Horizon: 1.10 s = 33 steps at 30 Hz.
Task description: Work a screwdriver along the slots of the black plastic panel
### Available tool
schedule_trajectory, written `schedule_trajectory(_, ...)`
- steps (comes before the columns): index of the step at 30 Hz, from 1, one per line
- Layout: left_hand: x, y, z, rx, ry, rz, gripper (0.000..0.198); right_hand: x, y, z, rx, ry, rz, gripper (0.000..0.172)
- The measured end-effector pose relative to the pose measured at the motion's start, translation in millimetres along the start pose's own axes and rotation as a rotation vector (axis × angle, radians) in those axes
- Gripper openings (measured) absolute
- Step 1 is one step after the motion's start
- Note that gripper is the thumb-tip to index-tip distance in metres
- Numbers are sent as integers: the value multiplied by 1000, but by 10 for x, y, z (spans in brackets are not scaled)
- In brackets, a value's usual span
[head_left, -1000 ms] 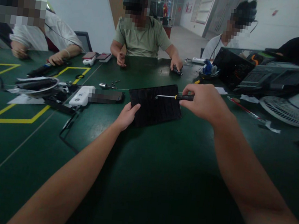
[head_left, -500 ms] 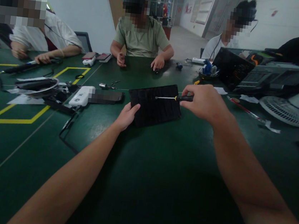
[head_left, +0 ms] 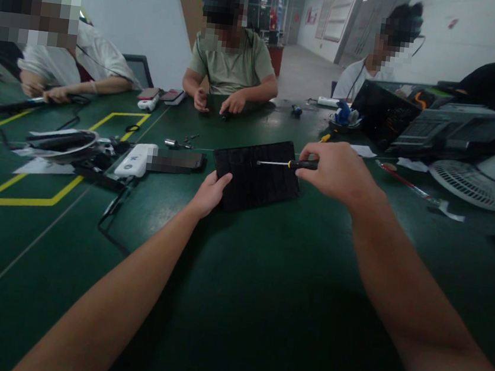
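A flat black rectangular panel (head_left: 258, 187) is tilted above the green table (head_left: 237, 279), its exact kind unclear. My left hand (head_left: 210, 194) grips the panel's left edge, thumb on the front face and fingers hidden behind. In my right hand (head_left: 336, 170) is a screwdriver (head_left: 303, 164) with a black and yellow handle, pinched between thumb and fingers. Its thin metal shaft points left across the panel, and the tip lies over the middle of the face; whether it touches I cannot tell.
Left of the panel lie a dark phone-like slab (head_left: 176, 161), a white device (head_left: 136, 160), small metal parts (head_left: 181, 143) and a cluttered bundle (head_left: 62, 146). At right are a white fan (head_left: 476, 179), a red stick (head_left: 409, 181) and computer cases (head_left: 454, 131). Other people sit around the table.
My right hand and the screwdriver have shifted very slightly left; the panel stays nearly in place. Across the table, a person's hand with a small dark object has moved left.
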<state>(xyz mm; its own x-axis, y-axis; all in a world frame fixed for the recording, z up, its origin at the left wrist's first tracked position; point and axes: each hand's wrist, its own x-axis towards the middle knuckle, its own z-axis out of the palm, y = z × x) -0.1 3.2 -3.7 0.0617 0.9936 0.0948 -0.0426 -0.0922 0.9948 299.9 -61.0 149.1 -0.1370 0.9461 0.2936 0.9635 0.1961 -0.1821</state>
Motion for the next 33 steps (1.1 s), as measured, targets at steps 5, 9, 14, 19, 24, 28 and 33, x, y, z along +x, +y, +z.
schedule_trajectory(5, -13, 20, 3, 1, -1, -10, 44, 9, 3, -17, 3, -28, -2, 22)
schedule_trajectory(9, -27, 43, 6, 22, 18, -16, 45, 14, 3, -30, 7, -45, 0, 23)
schedule_trajectory(14, -40, 53, 5, 9, 12, -30, 43, 5, -6, -30, 15, -46, 19, 24)
schedule_trajectory(19, -48, 65, 3, 8, 2, -24, 43, 6, -1, -30, 10, -50, 11, 26)
schedule_trajectory(24, -38, 66, 4, 23, 3, -27, 42, 19, 28, -13, -4, -48, 2, 32)
schedule_trajectory(28, -26, 46, 11, 22, 20, -16, 43, 15, 24, 1, -36, -48, 11, 33)
schedule_trajectory(33, -16, 37, 6, 10, 9, -20, 45, 0, -4, -3, -71, -44, 36, 35)
